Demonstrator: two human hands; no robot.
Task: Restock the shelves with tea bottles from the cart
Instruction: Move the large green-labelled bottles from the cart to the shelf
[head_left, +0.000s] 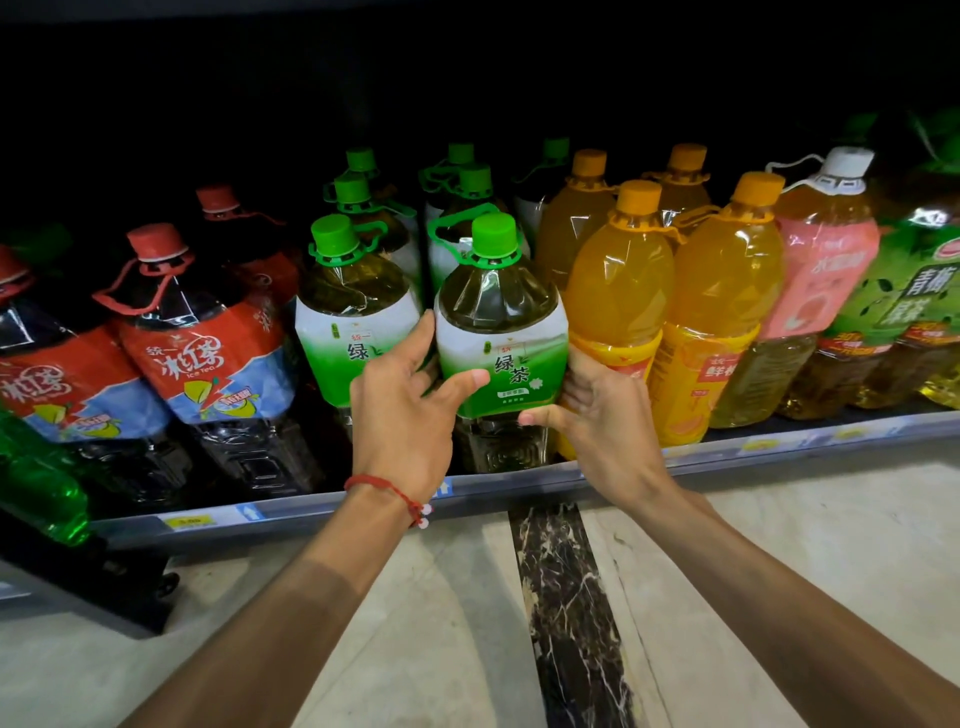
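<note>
In the middle of the frame we hold the green tea bottle (501, 332) at the front of the shelf (311, 512), our left hand (410, 415) and right hand (597, 415) both wrapped round its sides. It sits close between a second green bottle (353, 322) on its left and orange bottles (618, 291) on its right. Its label reads 绿茶, and the red bottles (197, 358) at the left say "ice tea".

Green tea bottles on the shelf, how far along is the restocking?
Done: green-capped plastic tea bottles already stand in two rows on the grey-edged shelf. In hand: the left hand and right hand grip the front green-labelled bottle at the shelf edge. Left: letting go; the cart is out of view, so remaining stock is unknown.
</note>
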